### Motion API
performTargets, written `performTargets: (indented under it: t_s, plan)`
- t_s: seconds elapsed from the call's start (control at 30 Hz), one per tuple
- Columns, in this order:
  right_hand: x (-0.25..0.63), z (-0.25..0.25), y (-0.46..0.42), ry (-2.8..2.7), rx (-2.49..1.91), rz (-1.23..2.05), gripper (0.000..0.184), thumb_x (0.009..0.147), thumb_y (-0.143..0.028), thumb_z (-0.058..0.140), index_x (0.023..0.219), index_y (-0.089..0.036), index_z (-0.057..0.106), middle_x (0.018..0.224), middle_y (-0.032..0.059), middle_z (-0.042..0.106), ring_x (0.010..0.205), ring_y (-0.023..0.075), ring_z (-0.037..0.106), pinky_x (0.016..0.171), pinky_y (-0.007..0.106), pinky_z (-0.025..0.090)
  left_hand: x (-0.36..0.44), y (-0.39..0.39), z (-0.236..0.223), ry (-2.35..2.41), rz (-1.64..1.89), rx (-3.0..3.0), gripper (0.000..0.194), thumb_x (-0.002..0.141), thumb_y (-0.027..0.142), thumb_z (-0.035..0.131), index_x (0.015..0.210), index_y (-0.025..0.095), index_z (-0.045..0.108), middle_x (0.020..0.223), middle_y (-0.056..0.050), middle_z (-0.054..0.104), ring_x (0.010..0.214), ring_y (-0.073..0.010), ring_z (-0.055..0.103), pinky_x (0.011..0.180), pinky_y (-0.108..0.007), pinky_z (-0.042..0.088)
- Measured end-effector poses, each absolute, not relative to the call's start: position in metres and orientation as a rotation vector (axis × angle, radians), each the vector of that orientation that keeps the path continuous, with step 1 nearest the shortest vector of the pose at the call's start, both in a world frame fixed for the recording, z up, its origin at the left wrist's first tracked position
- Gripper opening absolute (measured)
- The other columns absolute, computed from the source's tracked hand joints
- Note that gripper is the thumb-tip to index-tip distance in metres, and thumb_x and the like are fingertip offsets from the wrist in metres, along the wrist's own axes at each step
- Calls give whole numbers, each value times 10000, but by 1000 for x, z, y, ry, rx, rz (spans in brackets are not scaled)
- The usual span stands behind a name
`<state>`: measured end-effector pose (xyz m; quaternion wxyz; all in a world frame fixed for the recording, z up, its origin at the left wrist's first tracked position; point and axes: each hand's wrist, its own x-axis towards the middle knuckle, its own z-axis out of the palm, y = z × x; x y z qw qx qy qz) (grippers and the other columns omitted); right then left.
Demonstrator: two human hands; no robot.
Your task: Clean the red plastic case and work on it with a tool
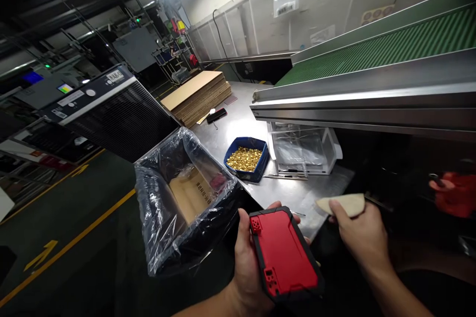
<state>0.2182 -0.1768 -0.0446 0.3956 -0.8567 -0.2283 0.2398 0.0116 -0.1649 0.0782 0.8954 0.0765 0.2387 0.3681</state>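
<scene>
My left hand (250, 262) is closed around a red and black plastic housing (284, 252), its thumb along the left edge and fingertips showing past the far edge. The housing lies with a flat red face upward, framed in black, with small moulded openings near two corners. My right hand (362, 233) pinches a flat cream-coloured tapered piece (345, 204) between thumb and fingers; its exact kind is not clear. That hand is to the right of the housing, apart from it. Ahead on the metal table (253, 109) stands a blue bin (256, 174) filled with small brass-coloured parts.
On the left is a box lined with clear plastic (152, 218), with cardboard inside. Behind it are a cardboard stack (201, 94) and a dark crate (119, 114). A green conveyor (372, 54) slopes above the table's right side, over a white tray (327, 153) of plastic bags.
</scene>
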Motion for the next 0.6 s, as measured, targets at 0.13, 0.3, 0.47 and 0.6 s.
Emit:
performTargets:
  t_s: [0.13, 0.3, 0.47, 0.6]
  plan:
    - [245, -37, -132, -797, -2283, 632, 588, 839, -564, 527, 1241, -136, 568, 1087, 229, 700, 1016, 418, 676, 796, 462, 521, 12, -168, 80, 455, 783, 239, 745, 809, 771, 607, 1266, 184, 641, 1190, -164, 681, 954, -309, 696, 786, -451, 602]
    - [252, -52, -112, -1097, -2387, 438, 672, 853, -616, 480, 1192, -49, 603, 1139, 304, 627, 1096, 485, 604, 836, 523, 499, 9, -170, 73, 346, 791, 349, 771, 825, 800, 544, 1298, 198, 635, 1210, -179, 677, 1011, -332, 692, 782, -416, 585]
    - [235, -43, -126, -1065, -2313, 312, 659, 861, -608, 443, 1190, -72, 639, 1144, 271, 627, 1053, 448, 618, 830, 522, 510, 5, -171, 74, 367, 805, 386, 789, 814, 806, 552, 1300, 189, 632, 1206, -186, 679, 1002, -334, 698, 768, -403, 585]
    - [195, 6, -161, -863, -1869, 800, 473, 797, -627, 584, 991, -215, 713, 908, 77, 742, 824, 266, 698, 737, 363, 552, 5, -172, 76, 455, 794, 341, 770, 799, 780, 609, 1283, 182, 641, 1180, -187, 695, 973, -326, 707, 745, -382, 577]
